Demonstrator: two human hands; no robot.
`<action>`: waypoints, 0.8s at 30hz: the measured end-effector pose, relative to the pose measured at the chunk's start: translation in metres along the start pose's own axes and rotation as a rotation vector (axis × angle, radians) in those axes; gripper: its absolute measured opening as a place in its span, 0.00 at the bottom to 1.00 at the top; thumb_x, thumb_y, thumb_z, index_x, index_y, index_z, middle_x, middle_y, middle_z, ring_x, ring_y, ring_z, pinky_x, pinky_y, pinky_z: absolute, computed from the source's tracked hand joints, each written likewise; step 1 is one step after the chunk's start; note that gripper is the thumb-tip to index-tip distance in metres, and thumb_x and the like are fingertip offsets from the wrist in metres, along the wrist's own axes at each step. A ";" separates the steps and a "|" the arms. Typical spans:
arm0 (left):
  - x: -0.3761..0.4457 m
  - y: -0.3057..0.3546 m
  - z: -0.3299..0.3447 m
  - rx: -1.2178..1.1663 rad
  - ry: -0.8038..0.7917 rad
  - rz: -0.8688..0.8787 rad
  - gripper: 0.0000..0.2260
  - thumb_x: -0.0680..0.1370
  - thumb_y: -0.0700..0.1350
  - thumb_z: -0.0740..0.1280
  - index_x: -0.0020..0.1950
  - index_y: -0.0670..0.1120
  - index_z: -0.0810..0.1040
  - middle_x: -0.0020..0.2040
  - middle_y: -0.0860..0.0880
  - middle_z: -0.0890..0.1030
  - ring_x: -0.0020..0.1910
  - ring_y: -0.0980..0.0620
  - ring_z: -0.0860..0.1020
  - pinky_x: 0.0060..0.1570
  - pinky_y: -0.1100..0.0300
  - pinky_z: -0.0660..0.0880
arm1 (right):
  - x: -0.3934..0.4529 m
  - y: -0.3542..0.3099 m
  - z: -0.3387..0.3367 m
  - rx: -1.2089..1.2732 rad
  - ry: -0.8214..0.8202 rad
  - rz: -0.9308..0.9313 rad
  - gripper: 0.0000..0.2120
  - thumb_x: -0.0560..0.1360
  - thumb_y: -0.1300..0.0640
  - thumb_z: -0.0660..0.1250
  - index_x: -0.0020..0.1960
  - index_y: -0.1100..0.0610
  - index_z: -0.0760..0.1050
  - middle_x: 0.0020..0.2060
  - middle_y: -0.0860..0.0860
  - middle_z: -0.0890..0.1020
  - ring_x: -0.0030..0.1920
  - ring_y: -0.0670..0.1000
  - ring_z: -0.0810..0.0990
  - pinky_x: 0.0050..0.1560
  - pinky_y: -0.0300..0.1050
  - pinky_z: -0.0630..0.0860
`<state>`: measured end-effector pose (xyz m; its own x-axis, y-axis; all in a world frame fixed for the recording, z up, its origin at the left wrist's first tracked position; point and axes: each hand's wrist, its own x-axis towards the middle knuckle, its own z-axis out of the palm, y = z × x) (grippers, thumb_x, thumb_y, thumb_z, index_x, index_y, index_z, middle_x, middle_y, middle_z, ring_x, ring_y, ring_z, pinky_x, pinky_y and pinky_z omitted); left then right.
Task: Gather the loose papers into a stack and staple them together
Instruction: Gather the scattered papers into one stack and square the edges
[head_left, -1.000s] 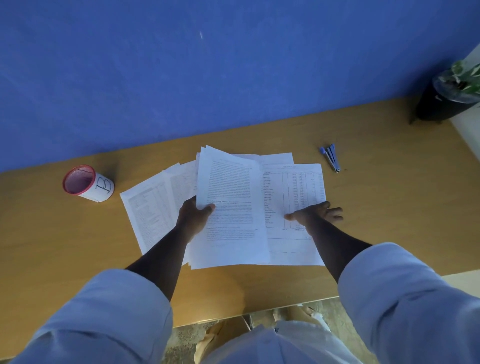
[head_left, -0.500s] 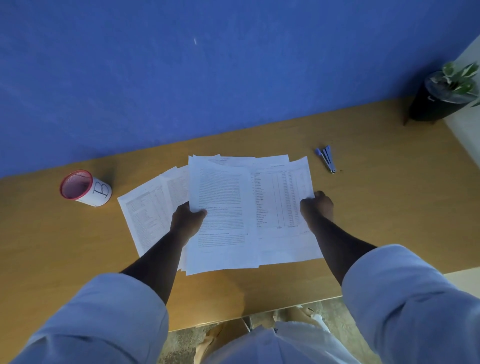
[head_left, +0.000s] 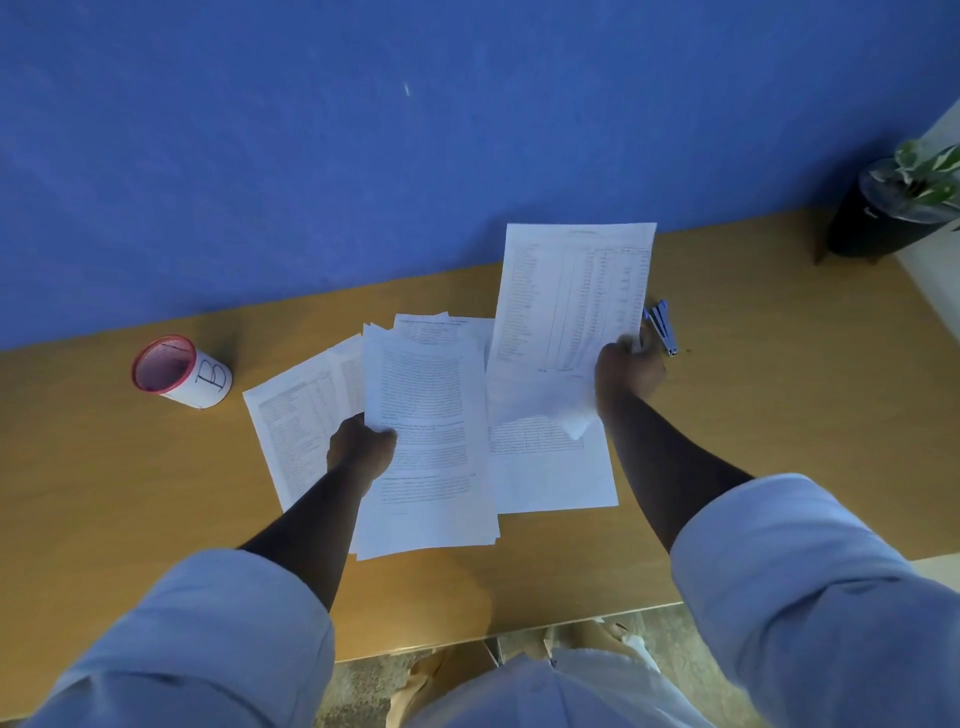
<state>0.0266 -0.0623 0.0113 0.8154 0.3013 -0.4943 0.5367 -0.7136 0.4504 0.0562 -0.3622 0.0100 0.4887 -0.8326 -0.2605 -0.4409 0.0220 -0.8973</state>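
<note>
Several printed white sheets are spread over the middle of the wooden table (head_left: 779, 415). My left hand (head_left: 361, 449) grips the left edge of a text sheet (head_left: 426, 447) that tops a small pile. My right hand (head_left: 628, 366) holds a table sheet (head_left: 571, 301) by its right edge, lifted above the table and tilted up. Beneath it another sheet (head_left: 550, 473) lies flat. One more sheet (head_left: 296, 426) sticks out at the left of the pile. A small blue stapler (head_left: 662, 325) lies on the table just beyond my right hand, partly hidden by the lifted sheet.
A white cup with a red rim (head_left: 179, 371) lies on its side at the left. A dark pot with a green plant (head_left: 893, 208) stands at the far right corner. A blue wall (head_left: 363, 130) runs along the table's back edge.
My right hand has closed on the table sheet and raised it off the table, up and to the right. My left hand keeps its grip on the text sheet.
</note>
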 end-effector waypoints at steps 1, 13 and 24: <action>-0.001 0.000 -0.001 -0.004 0.002 -0.004 0.06 0.78 0.48 0.69 0.46 0.48 0.73 0.43 0.48 0.79 0.41 0.48 0.77 0.35 0.62 0.72 | 0.000 -0.002 0.001 0.053 0.012 0.026 0.15 0.76 0.64 0.56 0.57 0.57 0.78 0.46 0.48 0.81 0.44 0.50 0.79 0.41 0.42 0.77; -0.003 -0.005 -0.006 -0.016 0.018 -0.003 0.10 0.78 0.48 0.69 0.40 0.50 0.70 0.41 0.48 0.79 0.40 0.48 0.77 0.36 0.62 0.73 | -0.008 -0.004 0.008 0.206 -0.151 0.202 0.14 0.77 0.58 0.58 0.58 0.57 0.78 0.52 0.49 0.82 0.48 0.51 0.81 0.46 0.45 0.79; 0.001 -0.002 -0.005 -0.266 -0.179 -0.008 0.09 0.76 0.49 0.71 0.44 0.49 0.72 0.42 0.47 0.78 0.44 0.48 0.77 0.39 0.60 0.72 | -0.025 0.013 0.009 -0.143 -0.591 0.173 0.05 0.73 0.60 0.66 0.48 0.58 0.78 0.40 0.51 0.78 0.38 0.51 0.75 0.35 0.42 0.72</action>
<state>0.0274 -0.0573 0.0138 0.7723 0.1739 -0.6110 0.6005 -0.5136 0.6129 0.0449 -0.3360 0.0018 0.7167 -0.3762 -0.5872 -0.6270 0.0210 -0.7787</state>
